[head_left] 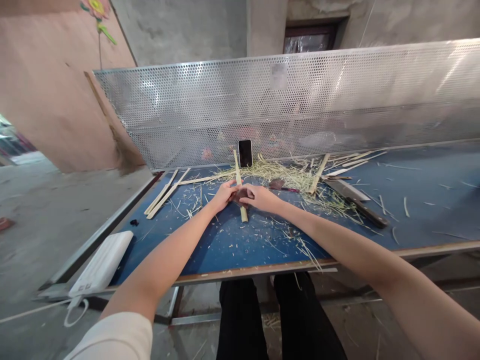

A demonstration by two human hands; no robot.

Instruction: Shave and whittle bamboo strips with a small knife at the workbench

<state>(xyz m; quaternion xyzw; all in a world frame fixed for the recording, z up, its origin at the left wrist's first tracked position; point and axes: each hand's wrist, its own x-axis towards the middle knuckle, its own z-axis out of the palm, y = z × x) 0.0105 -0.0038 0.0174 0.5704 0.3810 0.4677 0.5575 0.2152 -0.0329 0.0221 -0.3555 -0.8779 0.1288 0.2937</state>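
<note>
A pale bamboo strip (244, 214) points away from me over the blue tabletop (221, 250). My left hand (224, 195) is closed around the strip's middle. Curled over the same stretch is my right hand (260, 196), its fingers closed on a thin dark brown piece (243, 194) that lies against the strip. My fingers partly cover that piece, so its kind is unclear. Behind the strip's far end a phone (245, 153) leans upright on the perforated metal panel. Fine pale shavings (279, 172) are heaped just beyond my hands.
Several cut strips (167, 195) lie at the left. A large knife (352, 197) with a dark handle rests at the right, near more strips (352, 161). Another brown piece (276, 184) is by the shavings. A white power strip (103, 262) sits on the left edge. The perforated panel (210, 100) backs the table.
</note>
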